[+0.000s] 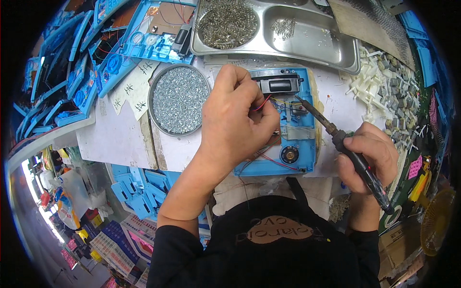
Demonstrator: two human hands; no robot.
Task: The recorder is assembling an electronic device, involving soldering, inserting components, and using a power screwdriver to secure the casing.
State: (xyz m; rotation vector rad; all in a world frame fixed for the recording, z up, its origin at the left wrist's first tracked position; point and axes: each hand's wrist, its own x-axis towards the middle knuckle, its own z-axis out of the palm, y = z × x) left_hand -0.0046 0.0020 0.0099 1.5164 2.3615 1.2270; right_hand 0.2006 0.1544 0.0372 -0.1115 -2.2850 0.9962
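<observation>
My left hand (237,117) is closed in a pinch over the left side of a blue plastic housing (307,146), holding a red wire (262,103); its fingertips are partly hidden. In my right hand (372,153) is a soldering iron (331,127) with a black handle. The iron slants up and left, its tip above the housing near thin wires by a small circuit board (298,108). Inside the housing sit a black box-shaped part (281,85) at the top and a round speaker (289,154) near the bottom, with clear tape between them.
Left of my hand stands a round dish (178,98) full of small screws. A steel compartment tray (312,41) with springs lies beyond. Blue housings (81,72) with wires pile up at far left. White plastic pieces (372,86) heap at right, and more blue parts (144,189) lie below the table.
</observation>
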